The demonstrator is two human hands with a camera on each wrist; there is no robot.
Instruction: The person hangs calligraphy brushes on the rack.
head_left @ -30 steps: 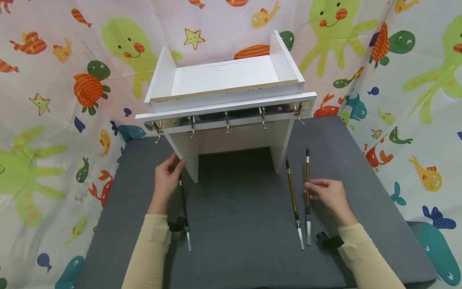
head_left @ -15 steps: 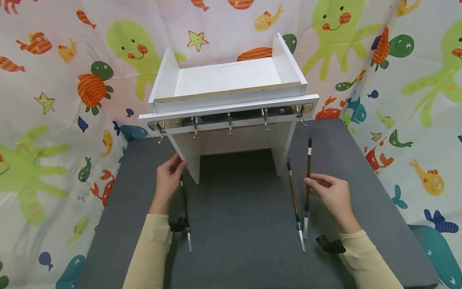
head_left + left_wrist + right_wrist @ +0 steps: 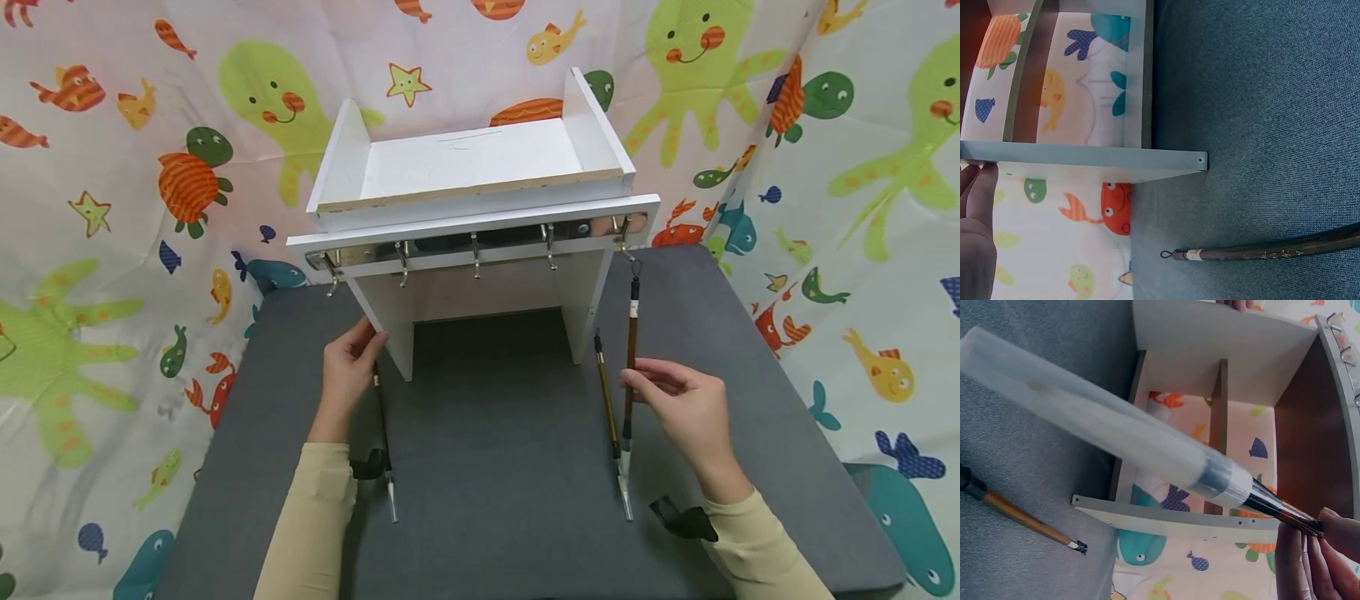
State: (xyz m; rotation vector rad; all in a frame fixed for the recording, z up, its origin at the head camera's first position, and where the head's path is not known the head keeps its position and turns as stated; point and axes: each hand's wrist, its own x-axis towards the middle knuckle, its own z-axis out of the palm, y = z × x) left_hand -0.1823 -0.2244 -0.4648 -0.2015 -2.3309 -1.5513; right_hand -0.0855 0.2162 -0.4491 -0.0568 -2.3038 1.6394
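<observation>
My right hand [image 3: 686, 408] pinches a calligraphy brush [image 3: 632, 333] by its brown handle, off the grey surface. The brush stands nearly upright, cord loop up, just below the rightmost hook [image 3: 624, 236] of a white wooden rack [image 3: 465, 162]; I cannot tell whether loop and hook touch. Its clear cap [image 3: 1085, 412] fills much of the right wrist view. My left hand [image 3: 347, 375] holds the front edge of the rack's left side panel between thumb and fingers. A second capped brush [image 3: 606, 383] lies beside the held one, and a dark third brush [image 3: 382, 425] lies near my left forearm.
The metal hook rail [image 3: 510, 239] runs along the rack's front with several hooks. Below it is an open space between the two side panels. A grey cloth-covered surface [image 3: 487, 500] lies underneath, and a sea-animal curtain [image 3: 450, 50] hangs behind and at both sides.
My right hand has lifted the brush from the surface and tilted its loop end up and slightly left, toward the rightmost hook. The left hand keeps its hold on the rack.
</observation>
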